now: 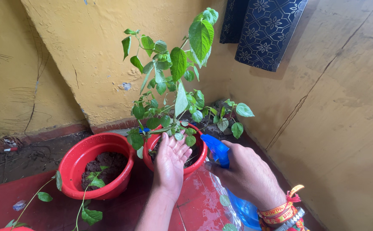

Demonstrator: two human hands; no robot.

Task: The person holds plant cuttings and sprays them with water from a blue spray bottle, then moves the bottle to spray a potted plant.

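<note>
The left hand [170, 164] lies flat, fingers together and extended, over the near rim of the small red pot [197, 164], with the fingertips reaching in under the low leaves of the leafy plant [176, 92]; it grips nothing and appears placed to part or steady the foliage. The right hand [248, 175], just to the right of the left and apart from it, is closed around the blue spray bottle [218, 149], whose head points from the right hand toward the pot and the base of the plant, so that the nozzle faces the soil rather than the upper leaves. The clear bottle body extends down below the right wrist. Coloured bracelets [280, 211] sit on the right wrist. To the left of the left hand stands a larger red tub [73, 167] holding dark soil and a small seedling [94, 179], not touched by either hand. Beyond both hands rises a yellow wall [88, 51]; a dark patterned cloth [263, 30] hangs above the right hand.
</note>
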